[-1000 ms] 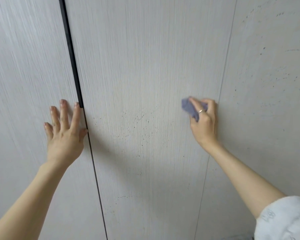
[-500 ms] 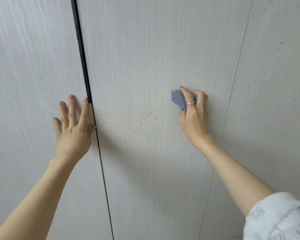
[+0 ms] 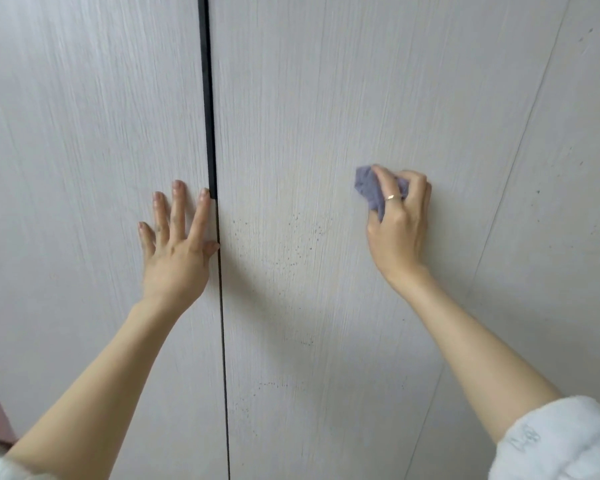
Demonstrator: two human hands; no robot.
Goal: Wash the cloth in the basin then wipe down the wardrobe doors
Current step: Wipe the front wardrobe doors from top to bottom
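left hand point(image 3: 177, 251) flat, fingers spread on the left door point(image 3: 84, 168); right hand point(image 3: 397, 223) grips bunched cloth point(image 3: 369, 187), seemingly pressed to the centre door point(image 3: 291, 116).

The dark gap point(image 3: 211, 140) between the wardrobe doors runs from top to bottom and serves as the landmark. The left door point(image 3: 84, 168) lies to the left of the gap, and the middle door point(image 3: 326, 98) lies to the right of it. The left hand point(image 3: 175, 244) rests flat on the left door, just beside the gap, with the thumb touching the gap's edge. The right hand point(image 3: 399, 220) is on the middle door, well to the right of the gap. The cloth point(image 3: 369, 187) sits between this hand and the door. Further right of the gap, past a thin seam, lies the right panel point(image 3: 561, 202).
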